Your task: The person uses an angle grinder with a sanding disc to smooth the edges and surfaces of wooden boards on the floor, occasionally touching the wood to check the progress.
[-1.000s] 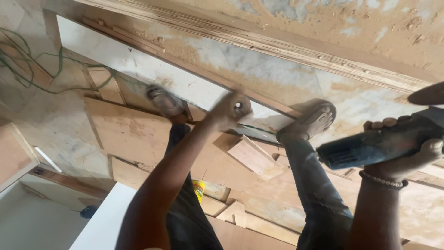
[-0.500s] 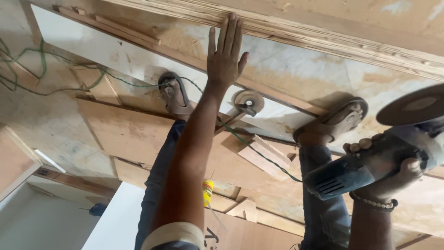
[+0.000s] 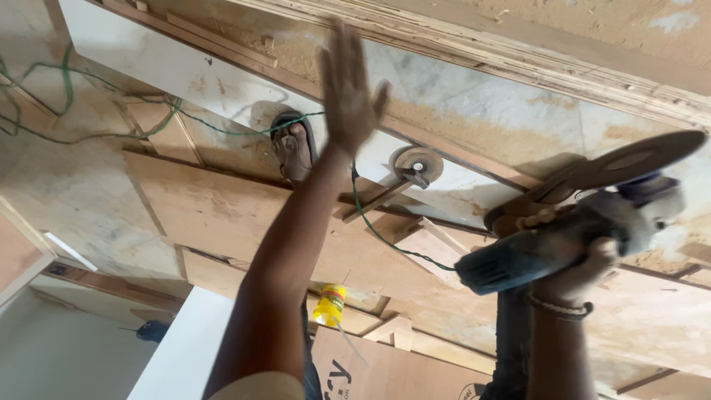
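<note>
My left hand (image 3: 348, 89) is stretched forward, fingers spread and blurred, holding nothing, over the long plywood board (image 3: 518, 52) at the top. My right hand (image 3: 574, 278) grips the dark blue body of an angle grinder (image 3: 563, 237), whose round disc (image 3: 641, 157) points up to the right. A green cord (image 3: 378, 230) runs from the grinder across the floor. A loose sanding disc (image 3: 417, 164) lies on the floor beyond my left wrist. My two sandalled feet (image 3: 292, 144) stand on plywood sheets.
Plywood sheets (image 3: 215, 215) and wood offcuts (image 3: 437, 241) cover the dusty floor. A yellow bottle (image 3: 329, 305) lies by my left leg. A white panel (image 3: 185, 348) sits at lower left, a green cable (image 3: 44, 126) trails at left.
My left hand has risen from the loose disc on the floor and opened wide toward the board. The grinder in my right hand has lifted, its disc tilting upward.
</note>
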